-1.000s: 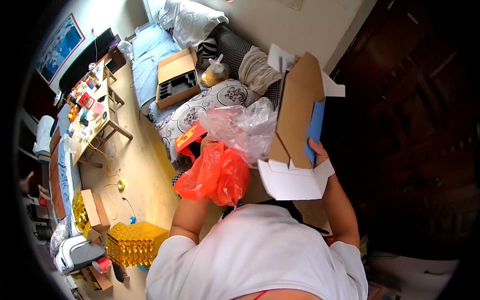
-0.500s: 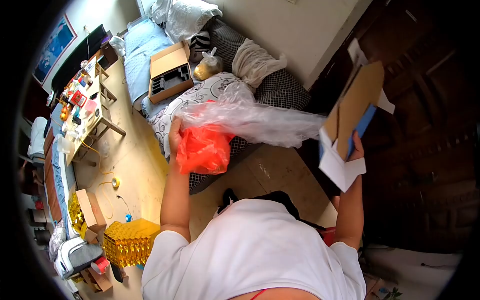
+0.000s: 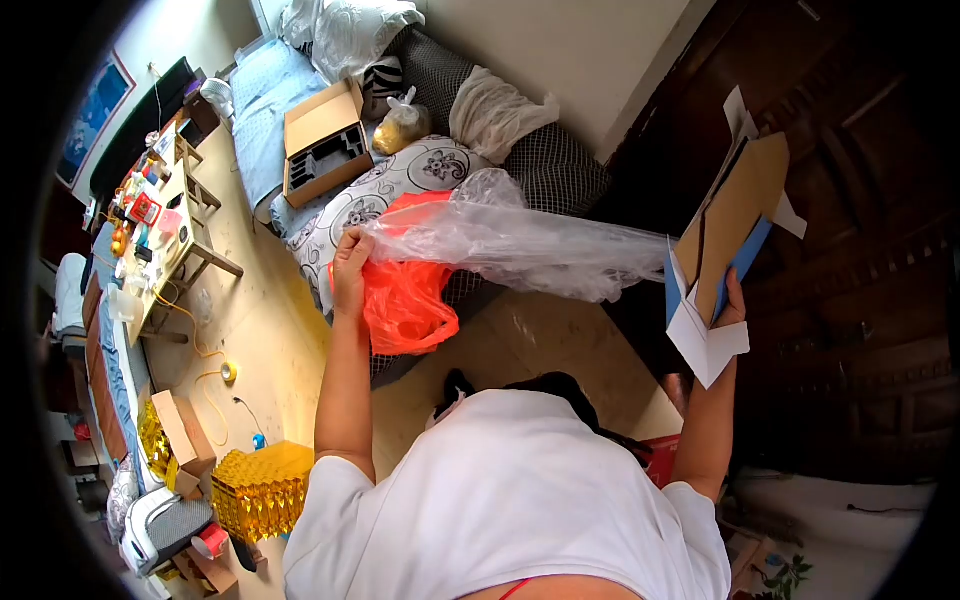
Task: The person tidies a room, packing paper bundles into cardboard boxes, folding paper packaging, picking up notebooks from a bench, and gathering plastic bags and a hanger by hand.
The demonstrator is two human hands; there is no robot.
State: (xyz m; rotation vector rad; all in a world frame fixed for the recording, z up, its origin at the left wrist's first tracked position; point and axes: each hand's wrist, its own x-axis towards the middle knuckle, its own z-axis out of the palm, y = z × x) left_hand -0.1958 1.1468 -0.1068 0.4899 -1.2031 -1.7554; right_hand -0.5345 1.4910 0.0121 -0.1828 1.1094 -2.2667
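Note:
Clear plastic wrap (image 3: 540, 245) stretches across the middle, from my left hand (image 3: 350, 258) to the cardboard on the right. My left hand pinches its left end, together with a crumpled red plastic bag (image 3: 410, 305) that hangs below. On the right, my right hand (image 3: 735, 300) grips the lower edge of an opened flat carton (image 3: 735, 220), brown inside with white flaps and a blue side. The right end of the wrap meets the carton's left side; whether it is attached I cannot tell.
A sofa with patterned cushions (image 3: 440, 165) holds an open brown box (image 3: 325, 145) and a tied bag (image 3: 402, 125). At the left are a cluttered long table (image 3: 185, 230), yellow tape (image 3: 229, 372) and a gold box (image 3: 262, 490). Dark carved wood (image 3: 850, 300) stands at the right.
My right hand and the carton have moved slightly right, drawing the plastic wrap longer. The red bag hangs more spread out. The room has shifted a little left in view.

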